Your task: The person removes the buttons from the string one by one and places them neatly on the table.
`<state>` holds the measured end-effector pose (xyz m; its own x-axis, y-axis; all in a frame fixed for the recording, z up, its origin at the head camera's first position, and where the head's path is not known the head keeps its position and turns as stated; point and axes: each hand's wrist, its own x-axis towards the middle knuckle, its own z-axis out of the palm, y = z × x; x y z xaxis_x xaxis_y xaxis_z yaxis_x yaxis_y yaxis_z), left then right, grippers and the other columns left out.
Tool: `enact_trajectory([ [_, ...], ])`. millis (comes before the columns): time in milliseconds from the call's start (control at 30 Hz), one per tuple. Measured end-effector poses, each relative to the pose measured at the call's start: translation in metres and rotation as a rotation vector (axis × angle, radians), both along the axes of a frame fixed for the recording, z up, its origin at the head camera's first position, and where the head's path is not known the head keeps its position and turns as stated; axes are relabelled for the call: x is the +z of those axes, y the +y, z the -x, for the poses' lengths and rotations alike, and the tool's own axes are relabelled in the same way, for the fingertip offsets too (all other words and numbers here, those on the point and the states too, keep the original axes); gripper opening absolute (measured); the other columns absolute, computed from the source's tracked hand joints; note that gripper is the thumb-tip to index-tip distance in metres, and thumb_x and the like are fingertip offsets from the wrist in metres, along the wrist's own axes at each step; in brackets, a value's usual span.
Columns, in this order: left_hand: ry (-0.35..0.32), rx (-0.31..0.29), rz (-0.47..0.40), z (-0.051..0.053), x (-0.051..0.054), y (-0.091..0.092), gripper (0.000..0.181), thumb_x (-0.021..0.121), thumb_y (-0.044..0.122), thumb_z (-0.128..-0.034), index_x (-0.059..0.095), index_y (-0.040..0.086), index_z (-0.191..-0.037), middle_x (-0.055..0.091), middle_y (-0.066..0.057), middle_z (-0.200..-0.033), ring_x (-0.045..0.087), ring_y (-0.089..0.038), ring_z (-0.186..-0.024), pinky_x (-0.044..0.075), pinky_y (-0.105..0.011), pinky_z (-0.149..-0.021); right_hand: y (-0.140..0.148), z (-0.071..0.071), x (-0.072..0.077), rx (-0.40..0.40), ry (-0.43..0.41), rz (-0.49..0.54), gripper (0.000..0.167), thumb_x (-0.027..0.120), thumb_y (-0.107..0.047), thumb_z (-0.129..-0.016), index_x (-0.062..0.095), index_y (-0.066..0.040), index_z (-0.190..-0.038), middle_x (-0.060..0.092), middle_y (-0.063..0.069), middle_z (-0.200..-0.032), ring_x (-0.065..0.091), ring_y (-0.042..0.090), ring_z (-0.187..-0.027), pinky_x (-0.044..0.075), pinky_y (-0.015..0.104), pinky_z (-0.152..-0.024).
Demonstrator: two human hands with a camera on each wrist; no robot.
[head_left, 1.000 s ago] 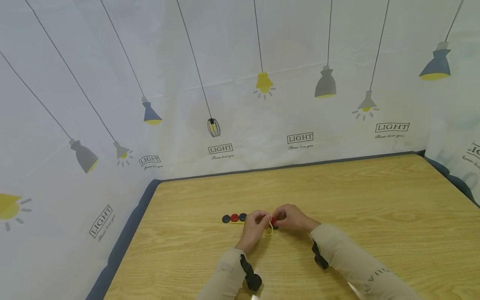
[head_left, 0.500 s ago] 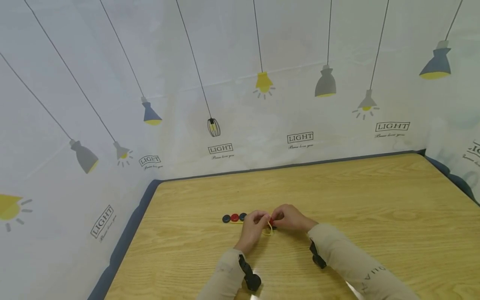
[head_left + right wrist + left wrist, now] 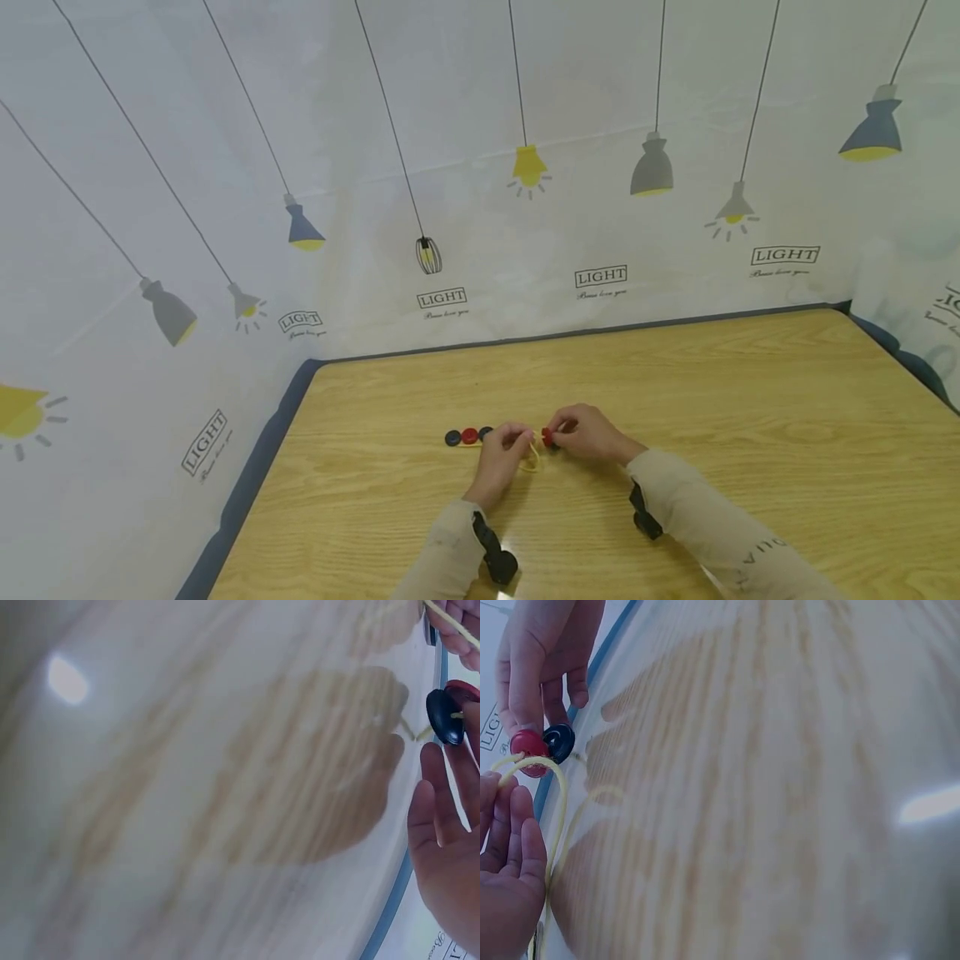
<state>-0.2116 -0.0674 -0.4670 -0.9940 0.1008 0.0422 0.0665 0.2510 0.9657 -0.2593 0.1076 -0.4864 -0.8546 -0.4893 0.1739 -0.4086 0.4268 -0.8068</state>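
Apparently, the step in hand is threading: the left hand (image 3: 501,461) pinches the yellow cord (image 3: 561,814) at its fingertips, while the right hand (image 3: 592,435), over at its two o'clock in the head view, pinches a red disc (image 3: 547,435). A dark disc (image 3: 559,742) sits against that red one, at its three o'clock in the left wrist view. A slack bend of cord hangs at six o'clock from the left fingertips, and a row of three discs (image 3: 469,436) lies on the wooden table (image 3: 675,392) at the left hand's ten o'clock. Whether the cord's tip has entered the red disc, I cannot tell. The next move likely calls for holding the disc steady, lining the tip up with a hole, then drawing the slack through without snagging.
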Motion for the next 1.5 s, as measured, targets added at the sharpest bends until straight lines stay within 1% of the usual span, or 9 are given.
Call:
enact_trajectory([
  [133, -0.001, 0.005, 0.000, 0.000, 0.000, 0.001, 0.019, 0.052, 0.009, -0.0891, 0.059, -0.008, -0.095, 0.061, -0.020, -0.089, 0.057, -0.023, -0.078, 0.044, -0.023, -0.066, 0.002, 0.000, 0.001, -0.009, 0.004, 0.020, 0.003, 0.062, -0.003, -0.079, 0.063, 0.000, -0.080, 0.062, 0.005, -0.081, 0.056, 0.015, -0.076, 0.046, 0.030, -0.068],
  [333, -0.002, 0.018, 0.002, 0.001, -0.001, 0.003, 0.018, 0.053, 0.008, -0.0885, 0.059, -0.008, -0.093, 0.061, -0.017, -0.086, 0.055, -0.017, -0.074, 0.043, -0.021, -0.064, 0.004, 0.002, -0.001, -0.015, -0.015, 0.026, 0.005, 0.061, -0.004, -0.081, 0.061, 0.000, -0.081, 0.062, 0.004, -0.080, 0.055, 0.013, -0.075, 0.044, 0.028, -0.068],
  [767, 0.003, 0.016, 0.027, -0.001, 0.002, 0.003, 0.019, 0.051, 0.010, -0.0895, 0.059, -0.007, -0.094, 0.061, -0.018, -0.088, 0.056, -0.022, -0.076, 0.043, -0.024, -0.066, 0.002, 0.002, -0.005, 0.033, -0.012, -0.008, 0.009, 0.059, 0.000, -0.080, 0.067, 0.000, -0.085, 0.065, 0.005, -0.082, 0.053, 0.009, -0.073, 0.044, 0.023, -0.065],
  [833, 0.011, 0.018, 0.029, 0.002, -0.001, 0.003, 0.018, 0.052, 0.009, -0.0890, 0.059, -0.007, -0.093, 0.061, -0.017, -0.087, 0.055, -0.021, -0.075, 0.043, -0.024, -0.065, 0.002, 0.002, -0.005, 0.051, 0.007, -0.009, 0.008, 0.060, 0.000, -0.080, 0.067, 0.000, -0.084, 0.065, 0.005, -0.081, 0.054, 0.009, -0.073, 0.044, 0.022, -0.064],
  [967, 0.016, 0.021, 0.031, 0.012, -0.017, 0.000, 0.017, 0.054, 0.012, -0.0880, 0.061, -0.004, -0.092, 0.062, -0.012, -0.085, 0.055, -0.014, -0.072, 0.044, -0.024, -0.064, 0.002, 0.002, -0.004, 0.078, 0.037, -0.017, 0.007, 0.062, -0.001, -0.079, 0.067, 0.000, -0.084, 0.065, 0.004, -0.081, 0.054, 0.007, -0.073, 0.044, 0.022, -0.064],
  [1100, 0.012, 0.019, 0.032, 0.020, -0.031, -0.001, 0.019, 0.056, 0.018, -0.0876, 0.062, 0.001, -0.092, 0.062, -0.005, -0.084, 0.053, -0.009, -0.070, 0.044, -0.023, -0.064, 0.002, 0.002, -0.004, 0.082, 0.024, -0.030, 0.007, 0.063, -0.002, -0.079, 0.067, 0.000, -0.085, 0.065, 0.004, -0.082, 0.055, 0.009, -0.075, 0.044, 0.022, -0.066],
  [1233, 0.004, 0.023, 0.041, 0.022, -0.033, -0.001, 0.021, 0.056, 0.022, -0.0876, 0.062, 0.003, -0.092, 0.062, -0.001, -0.083, 0.054, -0.008, -0.070, 0.044, -0.022, -0.064, 0.002, 0.002, -0.004, 0.088, 0.025, -0.033, 0.006, 0.064, 0.000, -0.077, 0.067, 0.000, -0.082, 0.064, 0.005, -0.082, 0.055, 0.011, -0.076, 0.045, 0.024, -0.068],
  [1400, 0.008, 0.028, 0.035, 0.022, -0.034, -0.001, 0.020, 0.057, 0.020, -0.0872, 0.062, 0.001, -0.092, 0.062, -0.003, -0.083, 0.055, -0.009, -0.073, 0.045, -0.024, -0.066, 0.003, 0.002, -0.005, 0.097, 0.030, -0.020, 0.003, 0.065, 0.001, -0.076, 0.065, 0.000, -0.079, 0.063, 0.005, -0.078, 0.054, 0.009, -0.072, 0.045, 0.024, -0.065],
  [1500, -0.009, 0.031, 0.036, 0.022, -0.035, -0.002, 0.020, 0.057, 0.020, -0.0873, 0.062, 0.002, -0.093, 0.062, -0.002, -0.084, 0.055, -0.009, -0.075, 0.045, -0.024, -0.068, 0.004, 0.001, -0.005, 0.068, 0.040, -0.018, 0.003, 0.066, -0.002, -0.076, 0.064, -0.003, -0.078, 0.061, 0.002, -0.077, 0.052, 0.008, -0.071, 0.043, 0.023, -0.064],
])
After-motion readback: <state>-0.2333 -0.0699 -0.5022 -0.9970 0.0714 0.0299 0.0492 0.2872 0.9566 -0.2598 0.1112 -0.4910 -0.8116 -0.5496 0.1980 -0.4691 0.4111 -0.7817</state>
